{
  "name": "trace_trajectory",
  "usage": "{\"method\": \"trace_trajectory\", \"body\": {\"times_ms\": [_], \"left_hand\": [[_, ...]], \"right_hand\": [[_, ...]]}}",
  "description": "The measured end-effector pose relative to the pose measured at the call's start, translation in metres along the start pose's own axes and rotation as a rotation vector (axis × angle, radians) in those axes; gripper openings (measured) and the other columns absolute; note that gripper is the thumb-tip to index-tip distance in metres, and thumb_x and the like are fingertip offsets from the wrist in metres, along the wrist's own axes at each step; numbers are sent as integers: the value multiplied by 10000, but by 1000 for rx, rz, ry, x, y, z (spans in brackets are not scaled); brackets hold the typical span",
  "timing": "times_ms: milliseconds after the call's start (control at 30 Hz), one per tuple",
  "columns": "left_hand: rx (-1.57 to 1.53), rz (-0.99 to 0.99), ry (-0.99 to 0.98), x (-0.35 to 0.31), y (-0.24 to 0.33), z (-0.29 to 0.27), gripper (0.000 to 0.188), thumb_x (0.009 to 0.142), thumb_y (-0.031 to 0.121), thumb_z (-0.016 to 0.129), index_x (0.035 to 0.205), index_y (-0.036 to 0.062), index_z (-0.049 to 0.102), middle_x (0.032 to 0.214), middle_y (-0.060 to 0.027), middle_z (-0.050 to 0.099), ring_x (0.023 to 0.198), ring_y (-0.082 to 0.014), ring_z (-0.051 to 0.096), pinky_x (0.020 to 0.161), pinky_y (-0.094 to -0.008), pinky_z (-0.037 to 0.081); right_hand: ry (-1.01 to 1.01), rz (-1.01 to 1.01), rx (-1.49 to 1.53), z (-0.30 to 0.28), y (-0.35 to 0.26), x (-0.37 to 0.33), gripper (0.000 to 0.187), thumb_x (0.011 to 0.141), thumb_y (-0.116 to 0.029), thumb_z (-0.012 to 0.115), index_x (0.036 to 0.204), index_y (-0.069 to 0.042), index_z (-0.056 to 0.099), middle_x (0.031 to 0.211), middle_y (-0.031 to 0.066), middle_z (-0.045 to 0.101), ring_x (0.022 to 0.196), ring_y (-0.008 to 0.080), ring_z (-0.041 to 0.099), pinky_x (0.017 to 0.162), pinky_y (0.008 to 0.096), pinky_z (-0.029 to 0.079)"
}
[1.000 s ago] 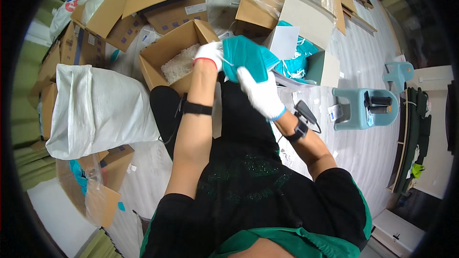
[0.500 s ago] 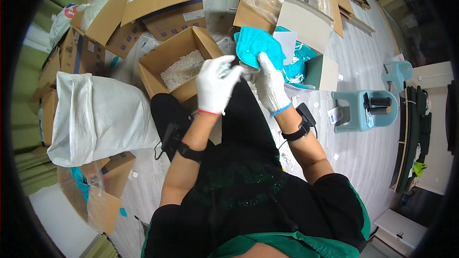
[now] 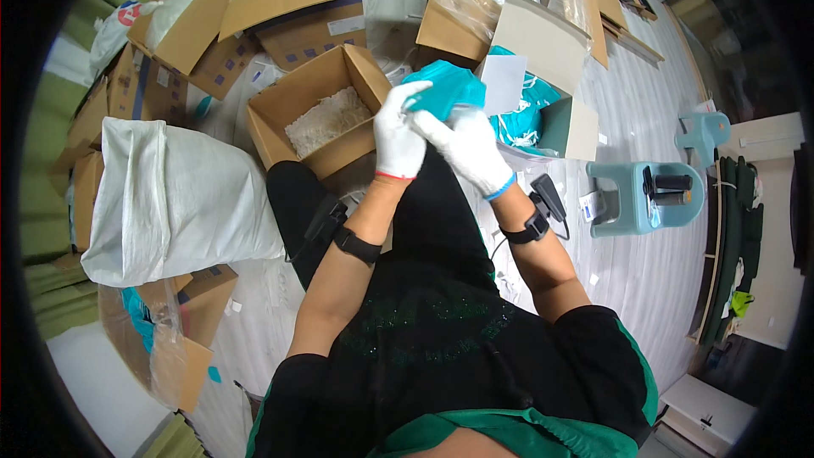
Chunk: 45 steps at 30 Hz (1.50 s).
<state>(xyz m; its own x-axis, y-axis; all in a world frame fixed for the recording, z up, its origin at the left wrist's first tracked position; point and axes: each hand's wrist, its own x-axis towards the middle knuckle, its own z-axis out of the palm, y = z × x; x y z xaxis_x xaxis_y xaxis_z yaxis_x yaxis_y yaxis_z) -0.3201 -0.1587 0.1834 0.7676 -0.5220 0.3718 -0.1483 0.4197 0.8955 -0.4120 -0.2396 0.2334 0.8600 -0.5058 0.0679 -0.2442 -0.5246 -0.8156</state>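
A teal face mask is held up in front of my knees, between my two hands. My left hand, in a white knit glove with a red cuff edge, pinches the mask's left side. My right hand, gloved in white with a blue cuff edge, grips its lower edge, and the fingers behind it are hidden. Just right of the mask, an open box holds several teal masks with white straps and a white card. An open cardboard box with white stringy material stands left of my hands.
A large white woven sack leans at my left. Below it sits a cardboard box with plastic and teal pieces. More cartons crowd the far side. At right stands a light blue stool with dark cylindrical items on it.
My left hand has come in from beside the mask and now takes hold of its left side. The mask has lowered slightly, moved left and tilted.
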Motion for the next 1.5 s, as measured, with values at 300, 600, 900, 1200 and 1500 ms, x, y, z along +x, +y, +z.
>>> {"method": "trace_trajectory", "body": {"times_ms": [300,600,900,1200,1500], "left_hand": [[-958,-1030,-222,-3,11,-42,181,964,228,518,815,129,548,629,14,467,424,-87,369,370,-261,286],[-288,-946,187,13,8,-46,236,840,246,758,834,76,594,674,-31,599,477,-128,536,445,-271,428],[432,-467,722,21,-103,-90,164,742,20,597,640,91,703,598,-99,659,555,-224,663,545,-337,535],[651,-726,823,-18,-145,-141,113,742,115,616,679,152,703,758,-144,688,745,-342,685,679,-411,546],[654,-668,871,-14,-114,-187,111,745,150,599,697,168,697,776,-141,679,777,-369,661,661,-455,523]], "right_hand": [[-12,-83,567,-29,18,0,426,823,-234,781,1147,2,638,923,37,695,798,101,633,764,256,526],[-17,165,118,1,26,-9,468,895,-473,625,944,-15,704,759,148,697,698,257,679,684,372,513],[-32,256,495,87,15,-37,266,951,-270,623,1005,-13,664,814,-28,634,671,61,521,576,247,421],[-202,390,296,82,-25,-56,357,951,-343,625,799,-24,680,645,-19,594,571,74,490,525,271,382],[-322,515,236,104,-67,-47,363,934,-403,621,723,-113,569,561,-35,490,403,65,400,375,243,284]]}}
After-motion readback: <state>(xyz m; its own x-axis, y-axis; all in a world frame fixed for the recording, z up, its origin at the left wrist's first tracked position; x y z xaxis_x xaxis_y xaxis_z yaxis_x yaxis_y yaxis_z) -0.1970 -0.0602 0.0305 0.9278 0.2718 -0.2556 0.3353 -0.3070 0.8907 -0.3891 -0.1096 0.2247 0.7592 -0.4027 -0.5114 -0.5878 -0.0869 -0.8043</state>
